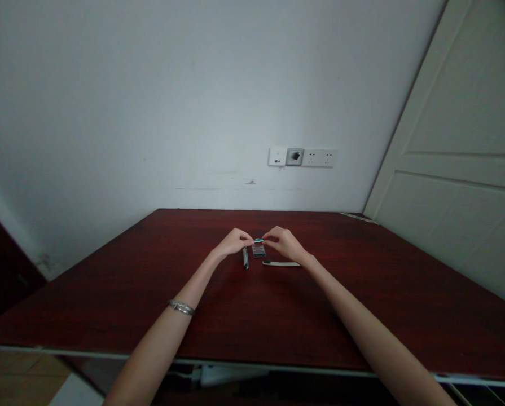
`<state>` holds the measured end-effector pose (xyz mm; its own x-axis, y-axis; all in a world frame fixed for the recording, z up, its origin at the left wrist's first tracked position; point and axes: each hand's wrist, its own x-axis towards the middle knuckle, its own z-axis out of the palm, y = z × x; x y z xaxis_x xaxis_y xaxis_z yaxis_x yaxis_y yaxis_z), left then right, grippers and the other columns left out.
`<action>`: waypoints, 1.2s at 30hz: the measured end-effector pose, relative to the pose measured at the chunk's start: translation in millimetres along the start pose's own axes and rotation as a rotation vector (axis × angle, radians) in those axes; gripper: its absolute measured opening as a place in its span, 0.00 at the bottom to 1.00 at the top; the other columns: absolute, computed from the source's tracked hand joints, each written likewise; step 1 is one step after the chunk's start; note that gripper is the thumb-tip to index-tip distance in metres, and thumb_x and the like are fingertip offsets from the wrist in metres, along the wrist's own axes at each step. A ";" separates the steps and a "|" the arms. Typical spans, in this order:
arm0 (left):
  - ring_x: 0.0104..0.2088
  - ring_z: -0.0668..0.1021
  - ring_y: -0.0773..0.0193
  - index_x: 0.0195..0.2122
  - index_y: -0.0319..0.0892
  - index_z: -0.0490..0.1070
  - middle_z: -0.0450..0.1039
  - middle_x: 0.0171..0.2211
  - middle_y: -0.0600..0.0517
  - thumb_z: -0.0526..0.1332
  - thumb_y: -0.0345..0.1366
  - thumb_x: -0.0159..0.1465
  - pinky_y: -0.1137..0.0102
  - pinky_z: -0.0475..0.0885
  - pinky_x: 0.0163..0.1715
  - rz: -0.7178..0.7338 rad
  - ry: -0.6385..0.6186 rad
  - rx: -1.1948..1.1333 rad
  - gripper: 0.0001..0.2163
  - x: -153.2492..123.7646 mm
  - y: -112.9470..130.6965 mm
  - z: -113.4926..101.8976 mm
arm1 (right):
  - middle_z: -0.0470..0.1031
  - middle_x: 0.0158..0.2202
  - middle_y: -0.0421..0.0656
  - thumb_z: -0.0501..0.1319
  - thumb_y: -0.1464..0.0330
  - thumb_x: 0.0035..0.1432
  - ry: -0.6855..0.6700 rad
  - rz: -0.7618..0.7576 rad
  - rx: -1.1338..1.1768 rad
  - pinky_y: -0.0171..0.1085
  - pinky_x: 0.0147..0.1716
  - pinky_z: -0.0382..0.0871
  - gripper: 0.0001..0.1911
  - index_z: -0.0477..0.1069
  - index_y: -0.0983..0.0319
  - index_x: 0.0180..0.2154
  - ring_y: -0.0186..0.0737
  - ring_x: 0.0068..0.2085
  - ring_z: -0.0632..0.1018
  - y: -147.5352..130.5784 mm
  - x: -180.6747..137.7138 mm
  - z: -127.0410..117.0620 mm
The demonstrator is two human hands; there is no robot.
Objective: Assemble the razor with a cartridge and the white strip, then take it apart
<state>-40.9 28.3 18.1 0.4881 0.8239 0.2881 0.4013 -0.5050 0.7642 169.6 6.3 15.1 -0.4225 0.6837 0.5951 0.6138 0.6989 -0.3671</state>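
Observation:
Both my hands meet over the middle of a dark red wooden table (108, 293). My left hand (233, 242) and my right hand (282, 242) are both closed in a pinch on a small teal piece (258, 241) held between them. Just under it a small clear box (259, 251) lies on the table. A dark slim pen-like thing (245, 257) lies below my left hand. A pale flat strip with a dark tip (281, 263) lies under my right hand. My left wrist wears a silver bracelet (181, 307).
A white wall stands behind the table with a row of sockets (303, 157). A cream panelled door (459, 169) borders the table on the right. The table's front edge (277, 366) runs below my forearms, with a white object (222, 374) under it.

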 end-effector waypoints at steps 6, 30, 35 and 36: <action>0.28 0.73 0.65 0.28 0.35 0.76 0.75 0.27 0.48 0.60 0.38 0.53 0.72 0.66 0.29 -0.090 -0.016 -0.115 0.11 -4.7 6.8 -0.5 | 0.75 0.34 0.45 0.58 0.63 0.54 -0.020 -0.018 -0.058 0.36 0.36 0.65 0.10 0.75 0.58 0.36 0.39 0.36 0.73 -0.4 -2.1 -1.8; 0.51 0.68 0.51 0.53 0.37 0.62 0.68 0.49 0.41 0.64 0.44 0.50 0.63 0.61 0.50 0.169 -0.170 0.756 0.30 7.9 -11.3 14.9 | 0.72 0.40 0.44 0.60 0.67 0.50 -0.352 0.081 -0.224 0.32 0.41 0.61 0.07 0.76 0.60 0.32 0.39 0.43 0.71 30.3 10.4 12.3; 0.55 0.64 0.51 0.53 0.36 0.60 0.66 0.51 0.41 0.63 0.43 0.51 0.59 0.49 0.57 0.161 -0.188 0.790 0.30 12.6 -14.3 17.6 | 0.72 0.40 0.43 0.61 0.66 0.50 -0.349 0.082 -0.203 0.32 0.42 0.61 0.07 0.76 0.60 0.32 0.38 0.42 0.71 33.7 9.4 14.8; 0.55 0.64 0.52 0.53 0.36 0.60 0.66 0.51 0.41 0.63 0.43 0.51 0.59 0.47 0.58 0.154 -0.194 0.780 0.30 13.4 -14.5 18.5 | 0.72 0.40 0.43 0.61 0.66 0.50 -0.345 0.081 -0.201 0.31 0.41 0.61 0.07 0.76 0.60 0.32 0.38 0.42 0.71 33.5 9.3 15.0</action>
<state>-25.9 41.9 0.2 0.6789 0.7072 0.1973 0.7075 -0.7020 0.0819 176.2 39.2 -2.4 -0.5451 0.7894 0.2824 0.7581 0.6079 -0.2359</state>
